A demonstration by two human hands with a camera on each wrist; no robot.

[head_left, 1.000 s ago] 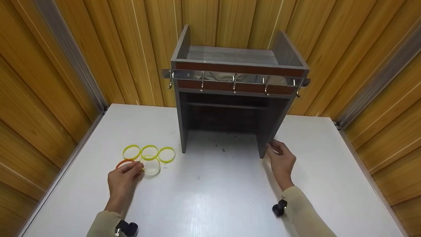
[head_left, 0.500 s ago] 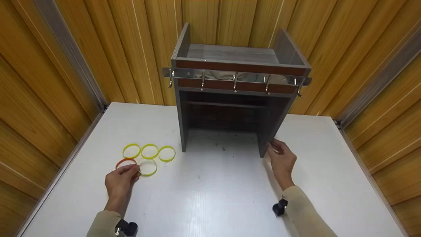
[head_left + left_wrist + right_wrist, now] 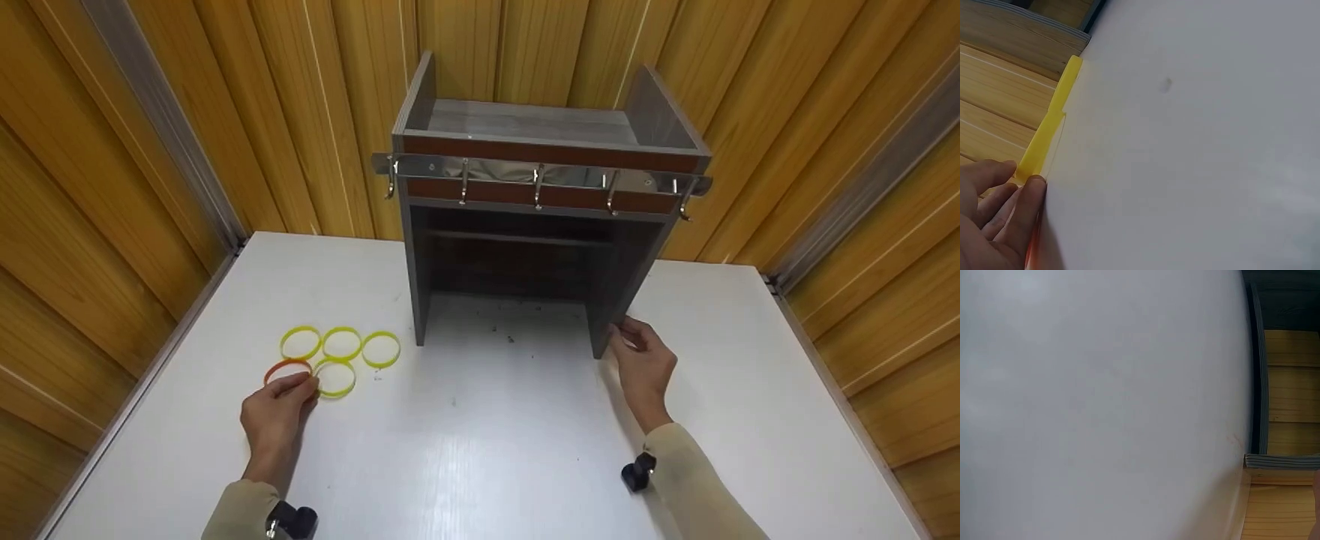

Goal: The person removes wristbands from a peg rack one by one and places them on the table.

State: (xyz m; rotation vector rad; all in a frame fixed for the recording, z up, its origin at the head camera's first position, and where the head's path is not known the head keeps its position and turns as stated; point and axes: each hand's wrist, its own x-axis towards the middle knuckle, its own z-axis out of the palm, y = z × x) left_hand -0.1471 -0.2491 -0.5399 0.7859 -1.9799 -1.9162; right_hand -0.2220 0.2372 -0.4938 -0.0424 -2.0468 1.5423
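My left hand (image 3: 276, 421) pinches the near-left edge of a yellow wristband (image 3: 336, 394) between thumb and fingers. That band lies on the white table, touching or nearly touching an orange wristband (image 3: 281, 365), which the hand partly covers. Three more yellow wristbands (image 3: 342, 328) form a row just behind. In the left wrist view, fingertips (image 3: 1033, 188) meet the end of the yellow band. My right hand (image 3: 643, 367) touches the outer side of the grey wooden shelf's right panel (image 3: 604, 341) near its foot, fingers bent; its fingertip ends are partly hidden.
A metal rail (image 3: 577, 174) with several hooks runs across the shelf's front, its ends jutting past both sides. The white table (image 3: 480, 450) carries a few small dark specks. Wood-patterned walls (image 3: 322, 112) enclose the back and both sides.
My left hand has shifted slightly left and toward me. The yellow wristband at its fingers moved left beside the orange one and now lies flatter. My right hand stays at the panel.
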